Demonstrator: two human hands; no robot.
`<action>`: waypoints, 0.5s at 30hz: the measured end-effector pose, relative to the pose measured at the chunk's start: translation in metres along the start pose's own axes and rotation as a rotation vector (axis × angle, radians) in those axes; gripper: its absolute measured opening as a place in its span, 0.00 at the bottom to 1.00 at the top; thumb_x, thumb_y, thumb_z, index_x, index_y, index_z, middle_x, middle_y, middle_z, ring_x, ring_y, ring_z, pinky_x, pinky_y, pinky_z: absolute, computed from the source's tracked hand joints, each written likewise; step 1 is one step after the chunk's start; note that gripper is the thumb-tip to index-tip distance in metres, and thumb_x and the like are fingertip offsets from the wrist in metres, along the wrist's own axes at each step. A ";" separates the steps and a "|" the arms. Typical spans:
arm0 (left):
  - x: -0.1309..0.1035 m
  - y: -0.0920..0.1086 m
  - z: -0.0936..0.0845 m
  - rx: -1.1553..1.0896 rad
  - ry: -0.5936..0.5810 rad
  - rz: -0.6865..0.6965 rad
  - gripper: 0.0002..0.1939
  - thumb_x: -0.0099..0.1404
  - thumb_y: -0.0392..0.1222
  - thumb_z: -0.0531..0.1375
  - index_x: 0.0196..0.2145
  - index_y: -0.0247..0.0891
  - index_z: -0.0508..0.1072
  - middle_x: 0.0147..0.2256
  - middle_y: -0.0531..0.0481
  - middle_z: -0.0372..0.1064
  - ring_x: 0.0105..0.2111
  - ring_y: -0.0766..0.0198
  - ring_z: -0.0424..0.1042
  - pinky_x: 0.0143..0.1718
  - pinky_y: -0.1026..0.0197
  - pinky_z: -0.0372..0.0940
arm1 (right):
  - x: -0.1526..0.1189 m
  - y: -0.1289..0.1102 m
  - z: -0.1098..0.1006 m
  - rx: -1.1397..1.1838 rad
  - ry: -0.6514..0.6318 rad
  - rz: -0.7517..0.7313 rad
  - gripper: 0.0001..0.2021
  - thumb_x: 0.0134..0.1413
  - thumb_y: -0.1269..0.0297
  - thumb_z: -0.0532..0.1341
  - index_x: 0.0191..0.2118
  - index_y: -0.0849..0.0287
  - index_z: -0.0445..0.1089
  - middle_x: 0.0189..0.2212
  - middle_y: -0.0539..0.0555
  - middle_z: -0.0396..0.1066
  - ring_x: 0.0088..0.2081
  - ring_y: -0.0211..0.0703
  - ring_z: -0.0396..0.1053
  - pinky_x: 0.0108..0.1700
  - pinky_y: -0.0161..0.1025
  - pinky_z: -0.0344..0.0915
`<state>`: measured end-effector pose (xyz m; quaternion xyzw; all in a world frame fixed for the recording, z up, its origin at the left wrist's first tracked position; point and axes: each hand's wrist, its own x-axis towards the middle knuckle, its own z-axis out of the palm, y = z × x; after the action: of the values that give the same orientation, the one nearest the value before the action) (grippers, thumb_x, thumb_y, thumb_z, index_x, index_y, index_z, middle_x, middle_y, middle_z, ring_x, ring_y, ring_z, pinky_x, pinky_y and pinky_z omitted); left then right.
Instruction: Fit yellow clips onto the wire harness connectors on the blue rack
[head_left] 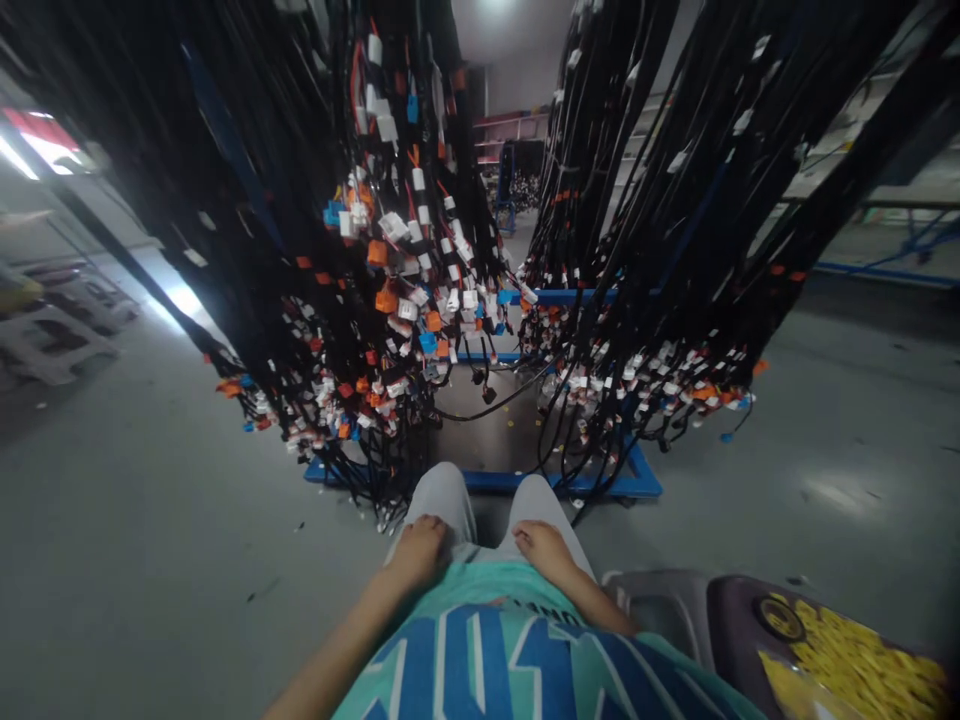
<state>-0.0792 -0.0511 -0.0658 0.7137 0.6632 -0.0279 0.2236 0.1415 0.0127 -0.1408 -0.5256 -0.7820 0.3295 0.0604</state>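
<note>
My left hand point(421, 548) rests on my left thigh, its fingers loosely bent over the grey trousers point(442, 492). On the other thigh lies my right hand point(543, 547), also relaxed, with nothing visible in it. Both hands are apart from the wire harnesses. Ahead of my knees, thick bundles of black wire harnesses point(247, 200) hang down on the left, ending in white, orange, blue and red connectors point(405, 300). More black harnesses point(675, 230) hang to the right, their connector ends point(645, 380) near the cart's base.
A blue-framed cart base point(495, 482) stands on the grey floor point(187, 540) before my feet. At my lower right, a dark stool or container point(731, 620) bears many small yellow pieces point(855, 660) and a roll of tape point(780, 617). Pale stools point(56, 340) stand at the left.
</note>
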 end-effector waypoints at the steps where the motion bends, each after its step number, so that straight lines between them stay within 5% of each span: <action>1: -0.004 0.004 -0.004 0.016 0.007 0.011 0.18 0.55 0.36 0.56 0.45 0.29 0.69 0.48 0.35 0.65 0.52 0.46 0.60 0.50 0.48 0.55 | -0.002 -0.001 0.000 0.004 0.009 -0.007 0.15 0.48 0.73 0.51 0.37 0.61 0.73 0.38 0.57 0.74 0.43 0.45 0.68 0.45 0.37 0.57; 9: -0.025 0.043 -0.025 0.264 0.056 0.086 0.14 0.60 0.34 0.51 0.42 0.31 0.70 0.45 0.38 0.65 0.47 0.48 0.60 0.43 0.48 0.56 | -0.026 -0.008 -0.010 0.055 0.115 -0.092 0.13 0.47 0.72 0.50 0.32 0.57 0.71 0.33 0.55 0.74 0.37 0.46 0.69 0.40 0.38 0.60; 15: -0.024 0.037 -0.024 0.235 0.061 0.088 0.12 0.60 0.34 0.52 0.41 0.32 0.69 0.44 0.39 0.66 0.47 0.49 0.61 0.43 0.50 0.56 | -0.023 -0.005 -0.006 0.073 0.122 -0.087 0.13 0.46 0.73 0.50 0.31 0.58 0.71 0.32 0.55 0.74 0.36 0.45 0.70 0.39 0.37 0.60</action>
<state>-0.0527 -0.0662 -0.0258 0.7638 0.6300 -0.0740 0.1194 0.1500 -0.0060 -0.1276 -0.5078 -0.7864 0.3220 0.1413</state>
